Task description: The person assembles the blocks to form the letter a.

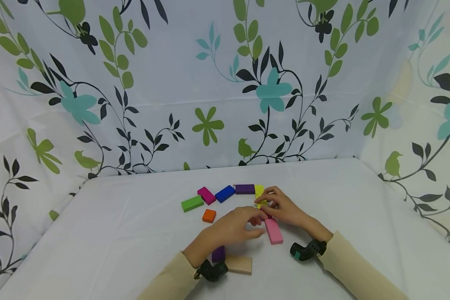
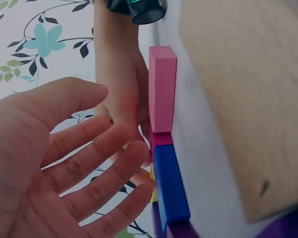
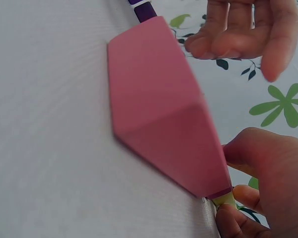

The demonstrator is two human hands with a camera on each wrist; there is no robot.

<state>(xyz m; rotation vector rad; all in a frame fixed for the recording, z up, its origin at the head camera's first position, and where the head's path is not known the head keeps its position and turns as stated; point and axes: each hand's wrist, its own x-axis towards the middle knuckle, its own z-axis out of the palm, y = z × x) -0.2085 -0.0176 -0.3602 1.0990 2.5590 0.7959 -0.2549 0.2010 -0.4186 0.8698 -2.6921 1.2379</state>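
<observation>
My right hand (image 1: pixel 285 208) reaches over the near end of the yellow block (image 1: pixel 259 190), its curled fingers and thumb (image 3: pixel 248 144) at that block. Just below lies a magenta block (image 2: pixel 161 139), largely covered by the hands in the head view. A pink block (image 1: pixel 273 231) continues the line toward me. My left hand (image 1: pixel 232 227) hovers left of the pink block with spread, relaxed fingers (image 2: pixel 109 163) and an empty palm. In the left wrist view, a blue block (image 2: pixel 171 183) appears beside those fingertips.
Purple (image 1: pixel 245 189), blue (image 1: pixel 225 193), magenta (image 1: pixel 206 195) and green (image 1: pixel 192 203) blocks curve leftward from the yellow one. An orange block (image 1: pixel 209 216) lies inside the curve. Under the left wrist are a purple block (image 1: pixel 218 254) and a plain wooden block (image 1: pixel 240 264).
</observation>
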